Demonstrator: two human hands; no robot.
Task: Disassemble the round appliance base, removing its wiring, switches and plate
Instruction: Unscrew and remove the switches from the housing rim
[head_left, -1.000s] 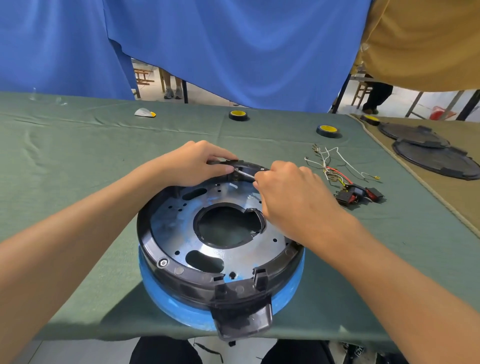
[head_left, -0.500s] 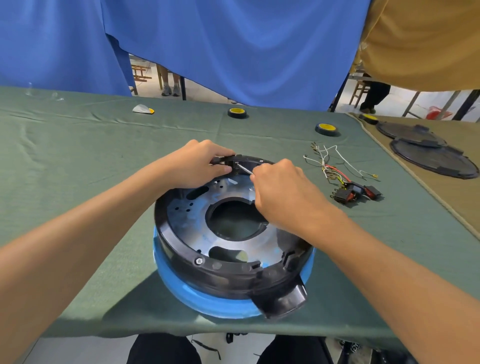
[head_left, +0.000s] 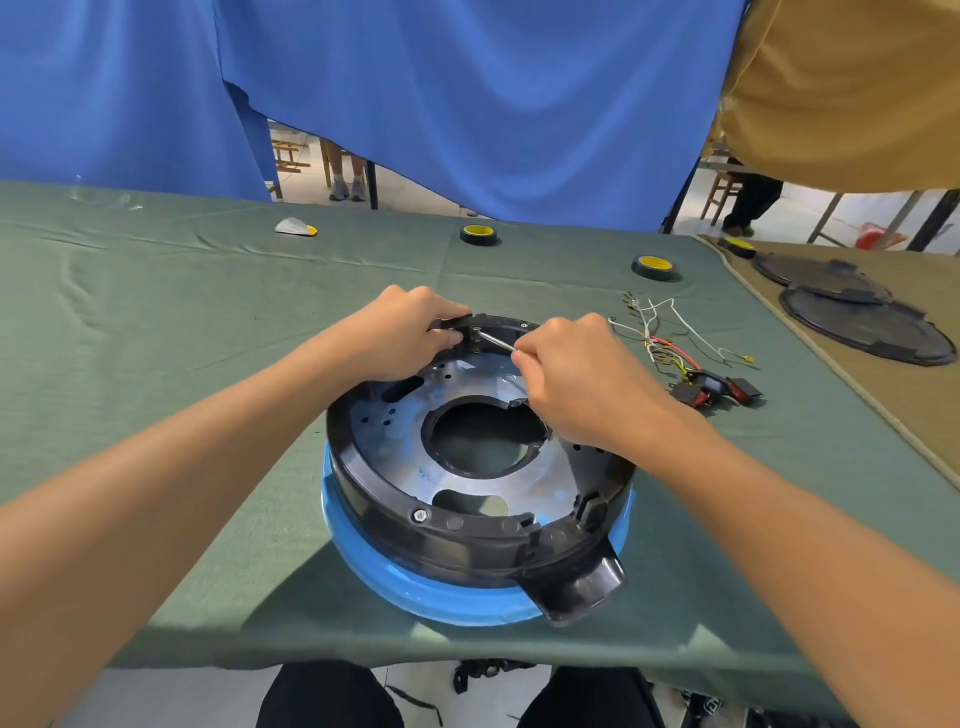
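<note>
At the near edge of the green table (head_left: 156, 338), the base (head_left: 467, 543) is sitting upside down on its blue ring, with its handle pointing toward the person. Judging by what is lying out, the job is running past its midpoint. The wiring (head_left: 657, 332) is lying loose on the cloth to the right of the base, well apart from it, with the switches (head_left: 714, 389) at its near end, so both seem to be out already. The plate (head_left: 395, 436) is lying inside the black rim, and a screw (head_left: 420, 515) is showing on the near rim, so freeing the plate looks like what is left. The left hand (head_left: 400, 338) is reaching over the far rim, fingers curling round a black tab there and thumb pressing beside it, apparently bracing the base. The right hand (head_left: 582, 379) is hovering over the far right of the plate, knuckles up, fingertips pinching a thin metal tool (head_left: 496, 340) whose tip is pointing at the spot just beside the left thumb. Whether it is a screwdriver or a pick I cannot tell, nor whether the tip is seated. Both forearms are coming in low from the near corners, converging on the far rim.
</note>
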